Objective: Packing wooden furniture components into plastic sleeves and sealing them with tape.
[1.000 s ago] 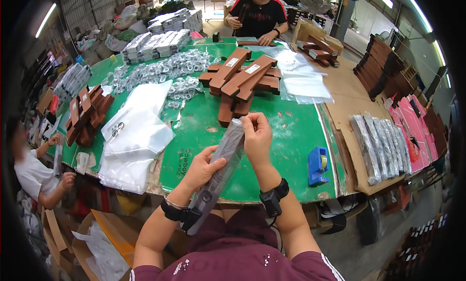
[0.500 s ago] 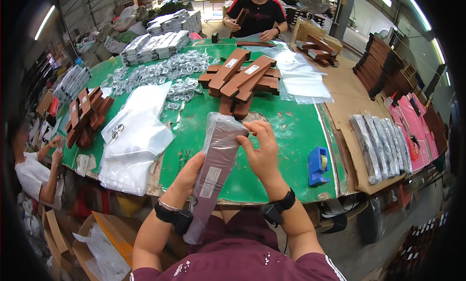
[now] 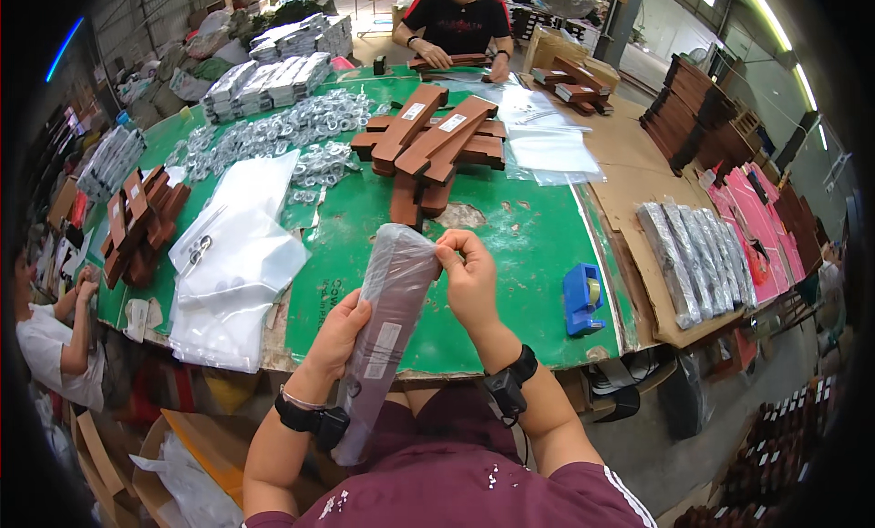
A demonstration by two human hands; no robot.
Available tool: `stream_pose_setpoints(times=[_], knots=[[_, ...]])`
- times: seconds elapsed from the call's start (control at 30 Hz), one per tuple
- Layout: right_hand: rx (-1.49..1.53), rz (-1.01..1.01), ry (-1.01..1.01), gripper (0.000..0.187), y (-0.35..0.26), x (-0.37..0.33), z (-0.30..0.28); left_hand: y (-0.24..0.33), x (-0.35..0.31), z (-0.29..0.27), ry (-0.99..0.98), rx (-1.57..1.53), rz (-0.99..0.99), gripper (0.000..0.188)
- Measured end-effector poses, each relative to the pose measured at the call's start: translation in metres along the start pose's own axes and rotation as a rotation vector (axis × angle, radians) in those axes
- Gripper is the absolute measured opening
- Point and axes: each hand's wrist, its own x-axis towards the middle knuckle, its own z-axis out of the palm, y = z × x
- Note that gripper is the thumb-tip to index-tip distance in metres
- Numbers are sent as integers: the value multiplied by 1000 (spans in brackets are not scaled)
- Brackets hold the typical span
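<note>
A long brown wooden piece in a clear plastic bag (image 3: 390, 296) is held up in front of me, tilted, with its lower end over my lap. A white label shows on its side. My left hand (image 3: 339, 335) grips it by the left edge, thumb on the front face. At the upper right corner of the bag, my right hand (image 3: 469, 277) pinches the plastic between thumb and fingers. Beyond it lies a crossed stack of brown wooden pieces (image 3: 436, 138) with white labels. Clear plastic bags (image 3: 228, 296) are spread left of my hands on the green table (image 3: 538, 227).
A blue tape dispenser (image 3: 583, 300) stands at the right table edge. Bagged pieces (image 3: 697, 264) lie in a row on cardboard. Metal rings (image 3: 273, 127) are heaped at far left. One co-worker (image 3: 456, 22) stands opposite, another (image 3: 64, 337) sits at left.
My right thumb and fingers have closed together on the bag's upper corner. The co-worker opposite has lowered a wooden piece to the table. My view has shifted slightly.
</note>
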Motion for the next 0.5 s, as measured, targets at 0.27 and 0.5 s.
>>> stream_pose_setpoints(times=[0.27,0.5], knots=[[-567,-422,-58,21,-33,-7,25,-5,-8,-2,82,56,-13,45],[-672,-448,-95,17,-29,-9,9,-15,-15,11,144,351,182,53]])
